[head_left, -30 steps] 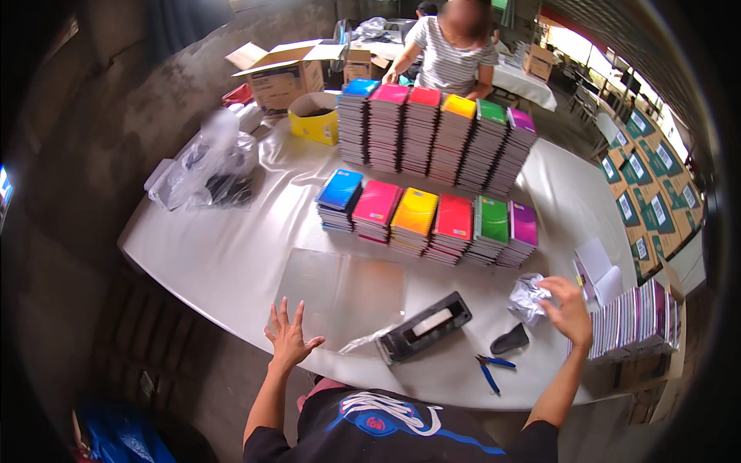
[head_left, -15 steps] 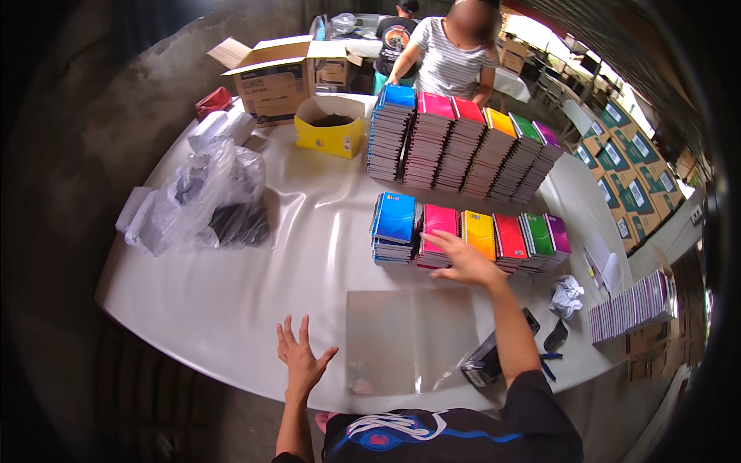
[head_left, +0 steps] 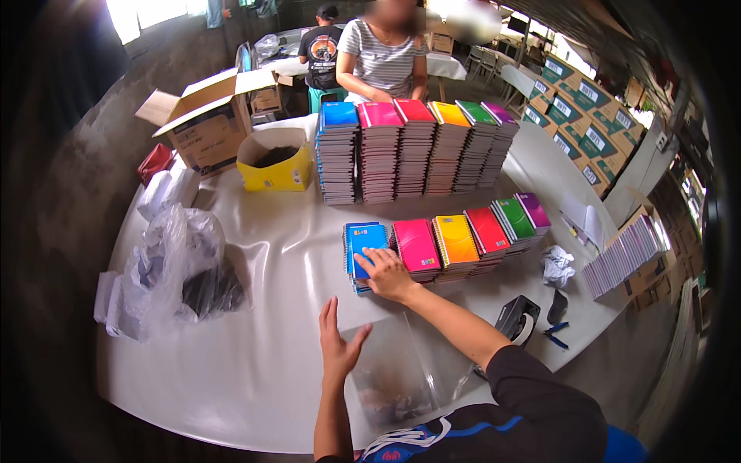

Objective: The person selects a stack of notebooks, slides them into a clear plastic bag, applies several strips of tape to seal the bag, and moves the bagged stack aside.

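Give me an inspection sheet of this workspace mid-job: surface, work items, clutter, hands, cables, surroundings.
Surface: table with a shiny pale cover, wrinkled in places.
Work items: front row of notebook stacks, six colours; taller back row behind; clear plastic sheet near the person.
Clutter: plastic bags at left; crumpled paper, tape dispenser and blue-handled pliers at right.
Hands: right hand on the blue notebook, grip unclear; left hand holds nothing, fingers spread, by the sheet's left edge.
Cables: nothing seen near the hands.
Surroundings: person in a striped shirt behind the back row; stacked cartons beyond the table at right.
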`<control>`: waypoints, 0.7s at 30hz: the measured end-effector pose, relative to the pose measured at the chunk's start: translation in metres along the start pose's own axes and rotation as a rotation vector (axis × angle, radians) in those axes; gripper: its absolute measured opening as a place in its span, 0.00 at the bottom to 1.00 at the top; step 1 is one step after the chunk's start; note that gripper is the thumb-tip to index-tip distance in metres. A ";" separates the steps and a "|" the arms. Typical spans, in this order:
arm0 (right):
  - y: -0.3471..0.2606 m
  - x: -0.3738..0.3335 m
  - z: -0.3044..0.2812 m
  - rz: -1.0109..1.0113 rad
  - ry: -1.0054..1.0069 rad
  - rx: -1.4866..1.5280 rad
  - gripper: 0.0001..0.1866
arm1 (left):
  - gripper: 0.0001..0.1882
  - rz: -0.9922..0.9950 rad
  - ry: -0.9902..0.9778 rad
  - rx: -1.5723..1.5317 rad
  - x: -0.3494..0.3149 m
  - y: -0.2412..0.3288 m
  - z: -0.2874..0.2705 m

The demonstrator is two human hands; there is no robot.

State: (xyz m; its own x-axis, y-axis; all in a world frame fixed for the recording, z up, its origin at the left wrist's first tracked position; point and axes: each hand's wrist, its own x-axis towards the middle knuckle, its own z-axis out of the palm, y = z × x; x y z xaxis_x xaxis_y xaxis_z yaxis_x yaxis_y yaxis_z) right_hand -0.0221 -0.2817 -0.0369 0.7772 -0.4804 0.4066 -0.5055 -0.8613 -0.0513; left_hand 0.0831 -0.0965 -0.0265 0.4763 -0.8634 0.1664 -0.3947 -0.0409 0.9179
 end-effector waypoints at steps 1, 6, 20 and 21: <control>0.000 0.001 0.000 -0.005 0.015 0.005 0.31 | 0.43 -0.030 0.000 -0.059 0.019 -0.010 0.013; -0.001 0.006 0.011 0.050 0.011 0.205 0.27 | 0.32 -0.319 -0.006 0.006 0.130 -0.023 0.048; 0.015 0.010 0.002 0.166 -0.008 0.482 0.17 | 0.33 -0.322 0.081 0.310 0.173 -0.030 0.051; 0.012 0.014 -0.008 0.250 0.055 0.590 0.17 | 0.37 -0.319 0.183 0.130 0.170 -0.026 0.043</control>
State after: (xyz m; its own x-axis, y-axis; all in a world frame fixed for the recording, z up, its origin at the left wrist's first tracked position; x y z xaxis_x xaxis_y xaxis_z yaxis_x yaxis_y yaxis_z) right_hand -0.0203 -0.2971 -0.0242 0.6346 -0.6826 0.3624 -0.3655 -0.6783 -0.6375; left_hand 0.1411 -0.2637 -0.0376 0.7191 -0.6932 -0.0480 -0.2948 -0.3669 0.8823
